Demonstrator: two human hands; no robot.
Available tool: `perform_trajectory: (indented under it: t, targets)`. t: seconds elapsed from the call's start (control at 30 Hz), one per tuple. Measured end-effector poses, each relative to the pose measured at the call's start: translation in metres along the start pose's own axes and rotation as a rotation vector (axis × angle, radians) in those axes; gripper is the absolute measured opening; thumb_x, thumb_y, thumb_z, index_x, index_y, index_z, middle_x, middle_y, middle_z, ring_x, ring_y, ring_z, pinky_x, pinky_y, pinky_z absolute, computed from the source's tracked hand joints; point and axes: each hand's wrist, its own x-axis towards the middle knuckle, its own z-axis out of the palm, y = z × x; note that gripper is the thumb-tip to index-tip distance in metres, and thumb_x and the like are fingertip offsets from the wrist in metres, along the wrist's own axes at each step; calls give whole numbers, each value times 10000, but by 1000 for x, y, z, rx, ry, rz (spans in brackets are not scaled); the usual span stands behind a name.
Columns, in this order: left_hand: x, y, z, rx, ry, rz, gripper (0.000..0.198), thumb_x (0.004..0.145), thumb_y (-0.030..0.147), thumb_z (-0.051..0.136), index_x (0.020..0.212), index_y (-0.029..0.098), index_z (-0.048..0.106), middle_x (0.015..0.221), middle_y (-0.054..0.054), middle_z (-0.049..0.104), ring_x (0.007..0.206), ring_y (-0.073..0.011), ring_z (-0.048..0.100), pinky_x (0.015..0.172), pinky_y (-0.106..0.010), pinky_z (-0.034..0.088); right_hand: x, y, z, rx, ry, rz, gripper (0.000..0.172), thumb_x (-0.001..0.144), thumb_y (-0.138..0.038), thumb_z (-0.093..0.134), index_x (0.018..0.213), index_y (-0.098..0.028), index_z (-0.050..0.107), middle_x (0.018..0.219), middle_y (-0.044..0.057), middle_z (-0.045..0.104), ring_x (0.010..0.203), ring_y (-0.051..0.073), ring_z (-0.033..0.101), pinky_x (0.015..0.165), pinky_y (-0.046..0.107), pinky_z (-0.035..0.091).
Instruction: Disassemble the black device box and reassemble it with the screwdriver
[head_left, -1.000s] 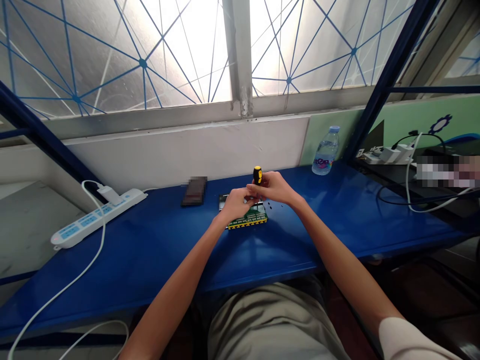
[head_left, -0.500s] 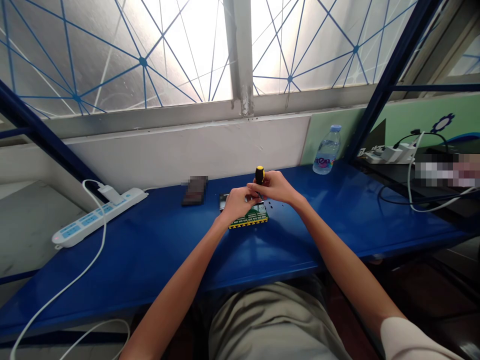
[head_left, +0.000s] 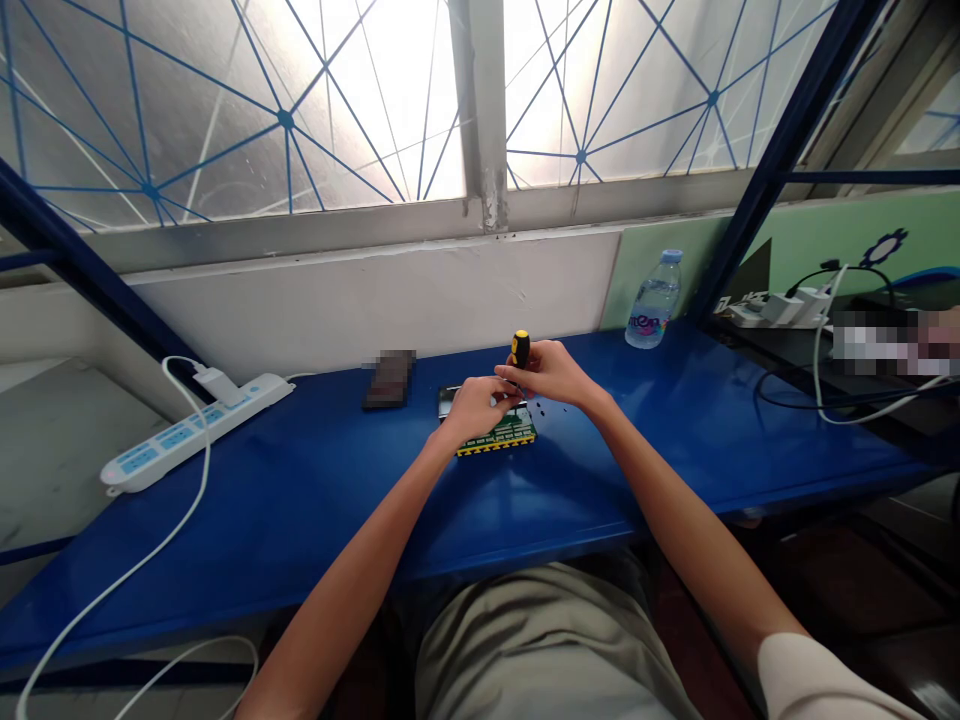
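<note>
In the head view, my right hand [head_left: 553, 372] is closed around a screwdriver [head_left: 520, 347] with a black and yellow handle, held upright over a green circuit board [head_left: 514, 428]. Across the top of the board lies my left hand [head_left: 480, 402]. Its thumb and forefinger are bent together by the lower end of the screwdriver; what is between them is hidden. The board has a yellow toothed front edge and a dark, shiny part at its back left. Several tiny dark pieces [head_left: 541, 407], perhaps screws, lie just right of the board.
A blue table [head_left: 322, 500] carries everything. A dark flat object [head_left: 388, 382], partly blurred, lies behind left. A white power strip [head_left: 187, 430] with a cable is at far left. A water bottle [head_left: 652, 305] stands back right, before cables and a blurred area.
Hardly anything differs. Both hands and the screwdriver keep their places over the board, with only a tiny shift of the fingers and of the view.
</note>
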Motion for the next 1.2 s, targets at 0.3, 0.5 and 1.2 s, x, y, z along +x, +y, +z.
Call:
perform_trajectory:
  t: [0.3,0.5,1.2]
  targets:
    - [-2,4,-1,46,79,-51,105,794,292,745,807,197,788,729,-16,743,654,-162,638,608,-243,412,-1,-2,0,-23,30,-22,328,821,-494,633,787,-167,647,655,23,615,605,136,540,557,270,379]
    - [-3,6,-2,50,68,-3,167,829,346,698,833,205,788,747,-20,740,641,-157,608,589,-242,385,-1,-1,0,-20,45,-17,302,812,-470,641,821,-170,668,671,26,633,611,145,556,554,270,390]
    - [-3,3,2,85,120,-4,105,798,293,753,779,196,789,758,-28,746,642,-159,627,614,-246,411,0,1,1,-55,49,-43,278,814,-449,649,885,-180,660,659,0,600,581,127,535,554,259,370]
